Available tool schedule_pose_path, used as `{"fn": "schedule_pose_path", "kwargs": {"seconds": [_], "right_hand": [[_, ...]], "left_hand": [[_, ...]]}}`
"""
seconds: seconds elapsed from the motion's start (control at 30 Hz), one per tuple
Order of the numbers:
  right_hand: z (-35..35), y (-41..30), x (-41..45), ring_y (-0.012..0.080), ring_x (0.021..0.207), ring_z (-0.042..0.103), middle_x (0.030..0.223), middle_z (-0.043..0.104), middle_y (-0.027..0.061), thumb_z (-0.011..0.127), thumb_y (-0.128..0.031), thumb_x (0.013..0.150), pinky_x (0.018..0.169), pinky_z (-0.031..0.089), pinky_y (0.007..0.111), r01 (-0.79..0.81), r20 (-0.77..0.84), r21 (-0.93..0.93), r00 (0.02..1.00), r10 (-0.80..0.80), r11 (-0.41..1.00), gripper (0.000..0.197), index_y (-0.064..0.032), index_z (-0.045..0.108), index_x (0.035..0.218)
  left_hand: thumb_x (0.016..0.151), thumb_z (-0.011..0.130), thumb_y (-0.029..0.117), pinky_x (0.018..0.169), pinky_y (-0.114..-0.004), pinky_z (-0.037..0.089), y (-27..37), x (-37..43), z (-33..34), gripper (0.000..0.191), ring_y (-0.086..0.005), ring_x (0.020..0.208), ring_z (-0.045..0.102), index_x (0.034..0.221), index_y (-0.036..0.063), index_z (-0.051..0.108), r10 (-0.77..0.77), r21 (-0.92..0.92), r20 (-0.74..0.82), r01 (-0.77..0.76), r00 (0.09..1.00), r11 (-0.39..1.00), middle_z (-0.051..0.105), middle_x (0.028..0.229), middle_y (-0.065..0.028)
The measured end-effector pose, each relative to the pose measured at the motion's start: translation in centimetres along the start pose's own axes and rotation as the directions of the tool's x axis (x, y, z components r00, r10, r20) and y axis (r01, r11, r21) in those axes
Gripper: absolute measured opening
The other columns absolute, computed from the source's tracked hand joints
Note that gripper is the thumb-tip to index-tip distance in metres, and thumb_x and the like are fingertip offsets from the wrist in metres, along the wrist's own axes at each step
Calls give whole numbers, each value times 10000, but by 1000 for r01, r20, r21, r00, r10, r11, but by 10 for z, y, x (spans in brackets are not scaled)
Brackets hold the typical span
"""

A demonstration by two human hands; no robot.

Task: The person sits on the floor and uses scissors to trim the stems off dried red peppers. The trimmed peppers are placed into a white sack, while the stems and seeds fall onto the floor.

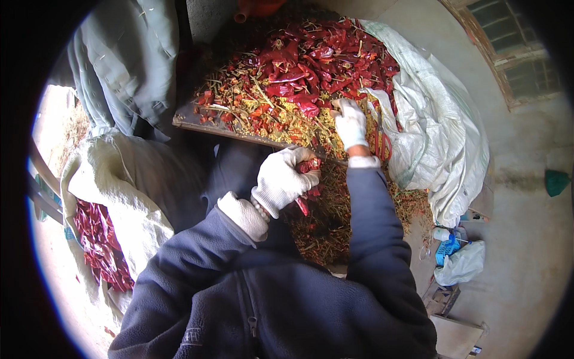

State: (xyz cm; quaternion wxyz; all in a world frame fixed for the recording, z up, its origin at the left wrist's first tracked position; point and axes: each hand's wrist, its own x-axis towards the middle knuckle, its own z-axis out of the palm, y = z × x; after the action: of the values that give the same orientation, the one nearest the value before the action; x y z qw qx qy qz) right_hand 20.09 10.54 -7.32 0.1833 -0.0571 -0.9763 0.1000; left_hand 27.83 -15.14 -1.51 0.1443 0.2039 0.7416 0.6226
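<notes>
My left hand (pixel 284 179), in a white knit glove, is closed around dried red chili peppers (pixel 308 165) just off the table's near edge. More red pods hang below that fist. My right hand (pixel 351 122), also gloved, reaches over the table (pixel 224 131), its fingertips at the near side of a heap of dried red chilies (pixel 309 67). Whether those fingers grip anything is unclear. Yellow seeds (pixel 291 130), stems and pod scraps cover the near part of the tabletop. Red-handled scissors (pixel 384 146) lie right of my right wrist.
A white woven sack (pixel 444 121) drapes along the table's right side. Another open sack (pixel 121 166) at left holds red chilies (pixel 101 242). Stems and debris (pixel 329 224) lie below the table edge. A bottle (pixel 441 234) and a plastic bag (pixel 462 264) are at right.
</notes>
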Motion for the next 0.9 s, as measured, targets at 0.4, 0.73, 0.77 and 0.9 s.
{"fn": "schedule_pose_path", "kwargs": {"seconds": [0.4,0.73,0.77,0.9], "right_hand": [[39,86,45,359,832,687,902,704,195,726,-215,839,745,532,410,-295,-215,62,929,302,953,195,-40,694,921],[-49,-19,-11,191,634,668,766,703,91,684,-130,891,549,528,335,2,-162,233,986,37,972,87,-69,693,953],[-59,-35,-22,139,604,649,732,690,64,673,-111,903,492,516,296,123,-202,213,976,-79,969,73,-92,693,970],[-89,-81,-66,262,660,660,863,672,127,695,-51,848,558,549,363,308,-198,137,940,-279,941,317,-65,627,1158]], "left_hand": [[756,753,169,712,-319,531,7,7,-8,261,-221,749,671,977,35,715,-108,-103,45,112,993,988,667,828,-121],[787,802,212,760,-311,530,-7,10,-4,394,-185,814,672,1074,-30,681,-248,-251,36,249,968,935,713,909,-144],[798,807,216,783,-301,529,-9,10,-4,455,-164,854,667,1123,-64,655,-282,-306,50,284,958,909,720,951,-151],[826,801,181,782,-275,521,-12,10,-3,458,-109,867,630,1168,-77,640,-321,-533,88,317,943,785,717,957,-93]]}}
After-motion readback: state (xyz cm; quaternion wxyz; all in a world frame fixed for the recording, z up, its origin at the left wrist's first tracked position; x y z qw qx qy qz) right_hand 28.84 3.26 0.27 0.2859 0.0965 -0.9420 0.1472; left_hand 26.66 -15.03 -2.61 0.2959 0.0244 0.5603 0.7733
